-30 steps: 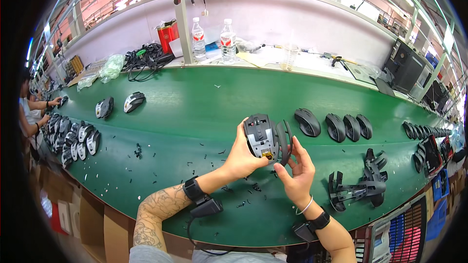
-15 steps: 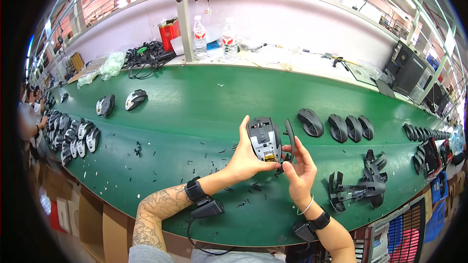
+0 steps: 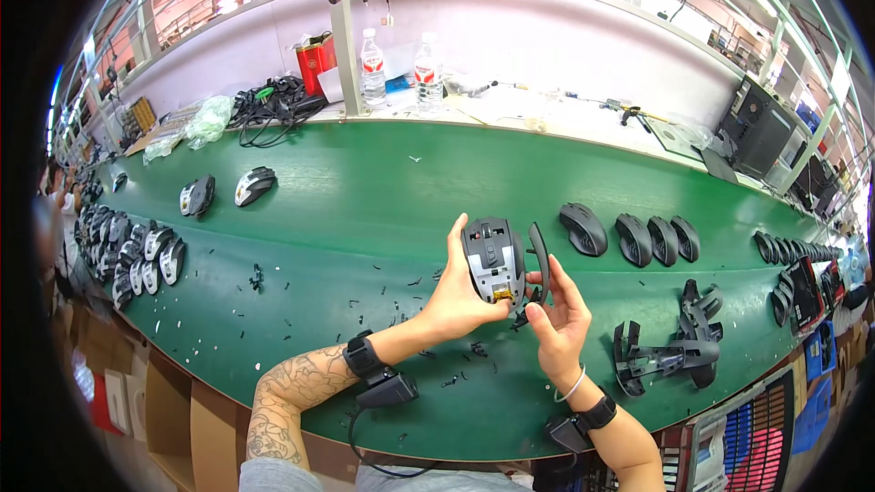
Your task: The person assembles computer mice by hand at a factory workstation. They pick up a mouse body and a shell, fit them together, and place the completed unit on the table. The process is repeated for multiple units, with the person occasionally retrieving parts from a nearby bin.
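Note:
My left hand [image 3: 456, 294] is wrapped round a computer mouse [image 3: 492, 255] that has its top cover off, baring a grey and white inside with a yellow part at its lower end. Between the fingers and thumb of my right hand [image 3: 563, 323] is a thin, curved black mouse cover [image 3: 540, 260]. The cover stands on edge close to the right side of the mouse; whether they touch at the lower end I cannot tell. Both hands are closed, a little above the green bench. Small black plastic bits [image 3: 478, 349] lie scattered below them.
Black mice [image 3: 583, 229] stand in a row to the right, and loose black shells [image 3: 673, 355] are piled nearer me. Partly white mice [image 3: 171, 261] crowd the far left of the green bench [image 3: 410, 164]. Bottles [image 3: 427, 73] and cables [image 3: 278, 100] are at the back.
My left thumb has drawn slightly back to the left along the lower end of the mouse. Otherwise my hands, the mouse and the cover have hardly moved.

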The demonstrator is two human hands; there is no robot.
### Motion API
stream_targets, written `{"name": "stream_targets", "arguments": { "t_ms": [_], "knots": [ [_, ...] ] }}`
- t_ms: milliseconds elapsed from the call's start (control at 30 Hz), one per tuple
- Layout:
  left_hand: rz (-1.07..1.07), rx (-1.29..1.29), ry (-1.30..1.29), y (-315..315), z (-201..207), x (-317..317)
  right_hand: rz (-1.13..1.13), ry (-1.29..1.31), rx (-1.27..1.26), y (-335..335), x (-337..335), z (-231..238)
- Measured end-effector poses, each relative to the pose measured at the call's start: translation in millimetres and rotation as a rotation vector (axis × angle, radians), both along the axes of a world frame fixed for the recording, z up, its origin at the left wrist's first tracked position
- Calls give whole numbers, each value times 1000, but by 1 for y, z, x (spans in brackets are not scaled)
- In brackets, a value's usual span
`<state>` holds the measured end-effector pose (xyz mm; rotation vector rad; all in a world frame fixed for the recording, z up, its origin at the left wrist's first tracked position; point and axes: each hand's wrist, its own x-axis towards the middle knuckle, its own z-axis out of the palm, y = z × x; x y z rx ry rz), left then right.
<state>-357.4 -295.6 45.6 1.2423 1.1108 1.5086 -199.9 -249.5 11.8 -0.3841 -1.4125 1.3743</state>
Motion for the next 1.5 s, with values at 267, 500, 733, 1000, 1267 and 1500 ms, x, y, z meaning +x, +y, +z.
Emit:
{"name": "stream_targets", "arguments": {
  "t_ms": [267,500,733,1000,1267,1500],
  "knots": [
    [-54,47,-37,4,-11,-5,-31,-17,9,2,1,3],
    [-8,60,-11,4,-7,-3,-170,-147,127,7,0,3],
    [5,39,38,4,-5,-6,-170,-190,146,8,2,8],
    [9,53,115,4,-1,-10,-283,-265,259,14,9,17],
    [-48,26,127,1,3,-12,-157,-240,260,18,7,17],
    [-75,39,175,2,3,-16,-135,-252,264,18,8,16]
  ]
}}
